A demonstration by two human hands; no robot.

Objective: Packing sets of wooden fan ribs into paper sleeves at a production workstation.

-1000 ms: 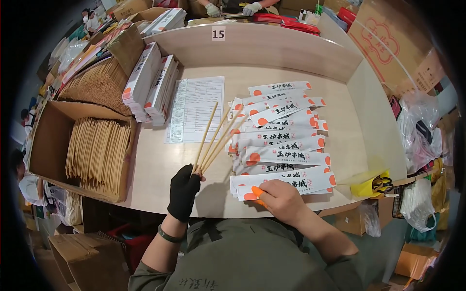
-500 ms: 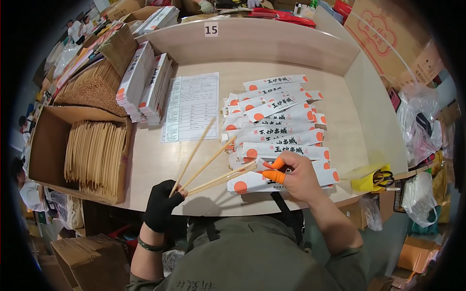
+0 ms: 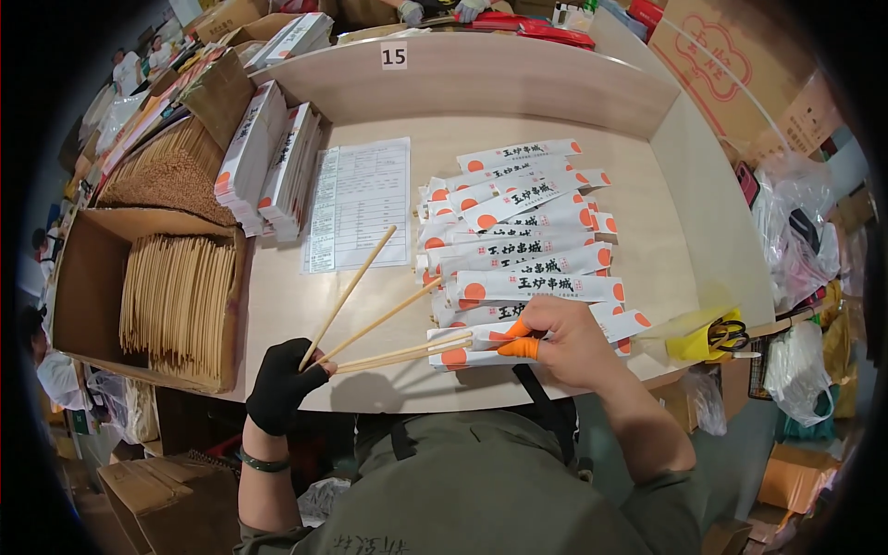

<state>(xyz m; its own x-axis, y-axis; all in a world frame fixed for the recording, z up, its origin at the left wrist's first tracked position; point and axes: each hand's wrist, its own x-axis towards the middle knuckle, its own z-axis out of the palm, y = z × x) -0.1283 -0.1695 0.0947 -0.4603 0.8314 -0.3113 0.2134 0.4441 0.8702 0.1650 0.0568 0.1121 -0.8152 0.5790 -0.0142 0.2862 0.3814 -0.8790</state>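
Observation:
My left hand (image 3: 280,388), in a black fingerless glove, grips several wooden chopsticks (image 3: 348,298) at their near ends. Two of them fan out up and to the right over the table, while others lie together, pointing right. The tips of these reach the open end of a white paper chopstick sleeve (image 3: 483,335); how far they go in is unclear. Orange finger cots cover the thumb and forefinger of my right hand (image 3: 569,344), which pinches this sleeve. Under and beyond it lies a pile of chopstick sleeves (image 3: 527,251) with orange dots and black print.
At the left stands a cardboard box (image 3: 91,305) of upright chopsticks, with another full box (image 3: 166,176) behind. Stacked sleeves (image 3: 252,153) lean beside a printed sheet (image 3: 359,203). Scissors (image 3: 731,335) sit in a yellow holder at the right edge. Another person's gloved hands (image 3: 439,11) show beyond the partition.
My left hand has drawn left with the chopsticks. My right hand has moved slightly down and right, and the grouped tips now sit lower at the sleeve.

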